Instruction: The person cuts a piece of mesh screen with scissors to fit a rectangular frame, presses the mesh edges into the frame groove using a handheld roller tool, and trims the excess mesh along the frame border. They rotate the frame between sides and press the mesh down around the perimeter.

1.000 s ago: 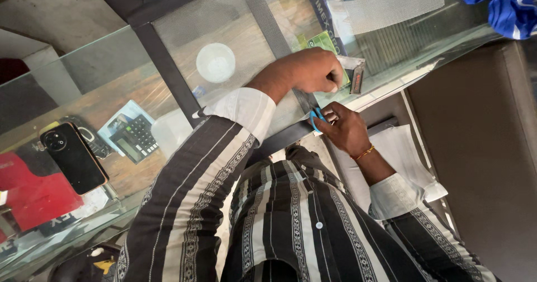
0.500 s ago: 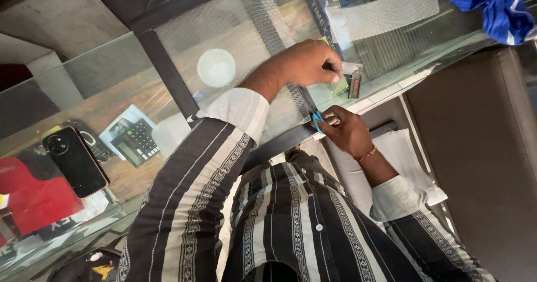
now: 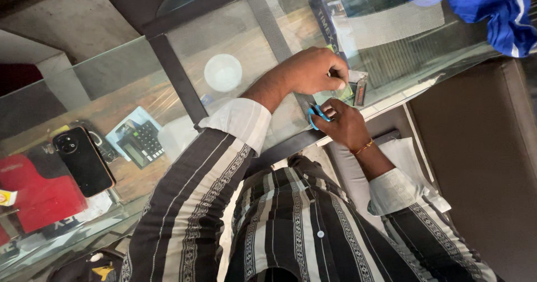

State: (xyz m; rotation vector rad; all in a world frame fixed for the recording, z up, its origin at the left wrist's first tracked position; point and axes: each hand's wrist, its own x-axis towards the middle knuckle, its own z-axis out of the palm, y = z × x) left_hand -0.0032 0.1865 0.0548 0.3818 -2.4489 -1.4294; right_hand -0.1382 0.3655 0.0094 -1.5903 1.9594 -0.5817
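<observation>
A dark blue box stood far under the glass; a small black-and-red packet lay nearer (beside it); a calculator card sat left.

Blue-handled scissors and a small green card on the glass counter.
The scissors sit near the counter's front edge; the card lies flat just beyond them, partly covered.

The single head camera is looking steeply down from above the person's own chest, close over both hands working on a glass counter, with the view rolled so the striped shirt is filling the lower frame.
</observation>
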